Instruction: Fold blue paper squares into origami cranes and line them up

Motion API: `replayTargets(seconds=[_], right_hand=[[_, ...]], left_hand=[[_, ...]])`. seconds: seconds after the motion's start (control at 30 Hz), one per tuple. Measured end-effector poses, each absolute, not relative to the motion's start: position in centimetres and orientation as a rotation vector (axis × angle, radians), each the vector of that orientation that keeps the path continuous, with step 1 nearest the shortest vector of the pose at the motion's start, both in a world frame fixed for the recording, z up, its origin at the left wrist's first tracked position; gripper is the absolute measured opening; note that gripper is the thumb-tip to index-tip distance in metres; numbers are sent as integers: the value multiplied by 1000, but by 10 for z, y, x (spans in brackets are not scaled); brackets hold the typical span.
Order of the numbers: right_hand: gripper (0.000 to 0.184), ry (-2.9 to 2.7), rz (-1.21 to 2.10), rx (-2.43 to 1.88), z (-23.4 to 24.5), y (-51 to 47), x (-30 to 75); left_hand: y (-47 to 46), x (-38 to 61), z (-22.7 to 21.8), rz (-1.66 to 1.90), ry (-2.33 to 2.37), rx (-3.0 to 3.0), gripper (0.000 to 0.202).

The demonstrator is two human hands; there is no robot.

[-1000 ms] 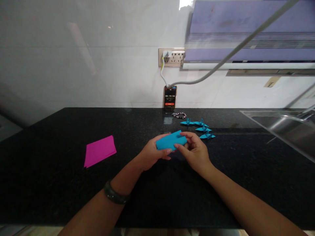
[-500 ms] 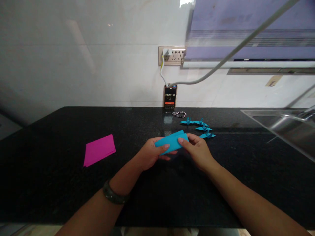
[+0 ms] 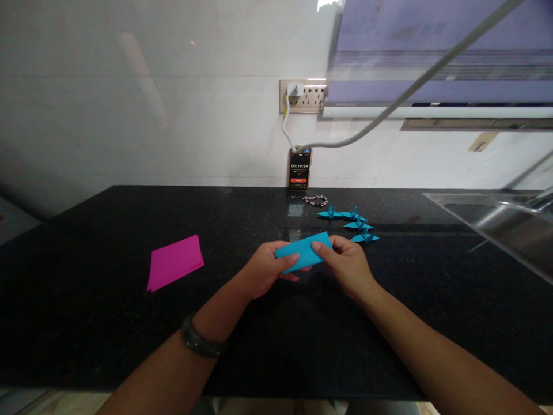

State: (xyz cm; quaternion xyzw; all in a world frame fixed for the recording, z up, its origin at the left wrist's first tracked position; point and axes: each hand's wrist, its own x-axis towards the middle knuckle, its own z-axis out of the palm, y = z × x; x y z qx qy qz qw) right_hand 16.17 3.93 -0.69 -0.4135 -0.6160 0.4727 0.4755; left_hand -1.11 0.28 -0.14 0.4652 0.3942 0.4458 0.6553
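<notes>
Black speckled countertop point(image 3: 242, 216) up against a pale, shiny wall point(image 3: 207, 132), with a steel sink point(image 3: 492, 219) off to the right. Front and center, a folded blue paper point(image 3: 305, 252) is held a bit tilted between both hands. Left hand point(image 3: 266, 268) has the lower-left end pinched, thumb on top and fingers underneath, no real gap. Right hand point(image 3: 351, 266) pinches the other end, thumb pressed flat on the paper, the rest tucked behind it. Some blue paper cranes point(image 3: 363, 237) sit just past the right hand, near a beaded strand point(image 3: 317, 201) and an upright phone point(image 3: 299, 170) reading 00:19:54. Pink sheets point(image 3: 175, 262) lie stacked well left.
</notes>
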Motion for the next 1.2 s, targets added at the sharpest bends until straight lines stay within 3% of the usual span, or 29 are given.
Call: replayTargets(seconds=[1.2], right_hand=[[30, -1499, 1157, -1032, -8, 40, 161]], left_hand=[[4, -9, -4, 985, 941, 1090, 35]])
